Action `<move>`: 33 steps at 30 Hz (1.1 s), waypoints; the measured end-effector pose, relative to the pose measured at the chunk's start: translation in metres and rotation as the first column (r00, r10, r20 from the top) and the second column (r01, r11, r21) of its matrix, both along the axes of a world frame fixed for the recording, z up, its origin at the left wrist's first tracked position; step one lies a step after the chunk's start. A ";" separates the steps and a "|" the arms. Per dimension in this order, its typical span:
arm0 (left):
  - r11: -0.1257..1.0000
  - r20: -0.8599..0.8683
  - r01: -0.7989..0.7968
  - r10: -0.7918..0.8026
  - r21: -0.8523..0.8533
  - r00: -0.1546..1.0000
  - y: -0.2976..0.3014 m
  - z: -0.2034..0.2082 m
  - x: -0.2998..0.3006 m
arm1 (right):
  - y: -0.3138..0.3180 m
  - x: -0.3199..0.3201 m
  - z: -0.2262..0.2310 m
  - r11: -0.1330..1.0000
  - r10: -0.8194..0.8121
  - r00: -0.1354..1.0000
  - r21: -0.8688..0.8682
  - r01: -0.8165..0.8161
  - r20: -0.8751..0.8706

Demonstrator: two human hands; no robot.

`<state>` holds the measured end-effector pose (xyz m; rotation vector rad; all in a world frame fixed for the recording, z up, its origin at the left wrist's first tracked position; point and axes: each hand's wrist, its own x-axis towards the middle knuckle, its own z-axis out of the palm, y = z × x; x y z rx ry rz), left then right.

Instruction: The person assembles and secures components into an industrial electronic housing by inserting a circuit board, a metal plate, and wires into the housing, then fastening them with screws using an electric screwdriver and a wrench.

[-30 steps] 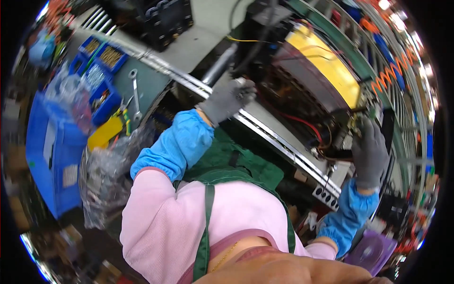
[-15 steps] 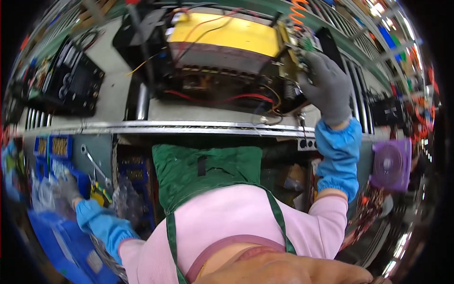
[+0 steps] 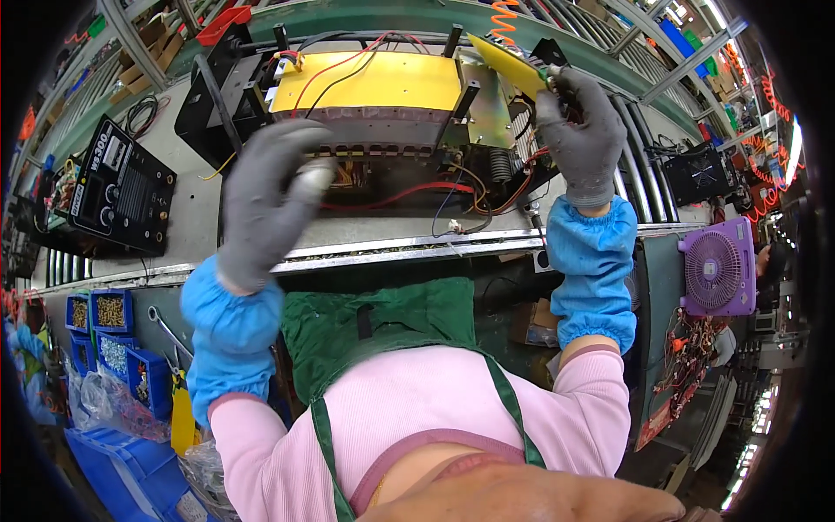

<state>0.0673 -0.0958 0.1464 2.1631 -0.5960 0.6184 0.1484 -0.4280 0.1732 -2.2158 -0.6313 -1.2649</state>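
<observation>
Our grey-gloved right hand (image 3: 581,135) pinches the tilted flat yellow board (image 3: 502,66) above the open black machine's right end; our blurred grey-gloved left hand's (image 3: 268,204) grip we cannot tell; slipping fingers could drop the board onto wiring

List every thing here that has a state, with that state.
Left grip, blurred; open or shut unclear.
Right grip, closed on the small yellow board.
Small yellow board, tilted.
Central machine, open, insides exposed.
Large yellow sheet, lying atop the central machine.
Left machine, insides partly exposed.
Blue bin, uncovered, holding brass-coloured fasteners.
Wrench, lying down.
Purple fan, running or off unclear.
</observation>
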 end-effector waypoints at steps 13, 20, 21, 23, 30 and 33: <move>0.224 -0.242 -0.098 -0.941 -0.970 0.238 -0.141 -0.011 0.043 | 0.006 -0.053 -0.025 0.974 0.202 0.979 -0.102 -0.200 0.006; 0.080 -0.104 -0.098 -0.959 -0.992 0.265 -0.174 -0.025 0.042 | 0.009 -0.068 -0.020 0.966 -0.014 0.999 -0.259 0.003 -0.044; 0.114 -0.131 -0.066 -0.919 -0.991 0.371 -0.176 -0.022 0.040 | 0.009 -0.068 -0.020 0.967 -0.014 0.999 -0.256 0.003 -0.042; 0.205 -0.157 0.077 -0.899 -0.976 0.408 -0.170 -0.028 0.040 | 0.010 -0.069 -0.021 0.984 0.062 0.998 -0.168 -0.059 0.011; 0.106 -0.013 0.172 -0.883 -0.979 0.470 -0.151 -0.013 0.015 | 0.022 -0.079 -0.021 0.955 0.228 0.972 -0.210 -0.212 0.054; 0.065 0.031 0.182 -0.876 -0.981 0.482 -0.130 -0.016 0.004 | 0.036 -0.081 -0.025 0.924 0.381 0.924 0.056 -0.379 -0.035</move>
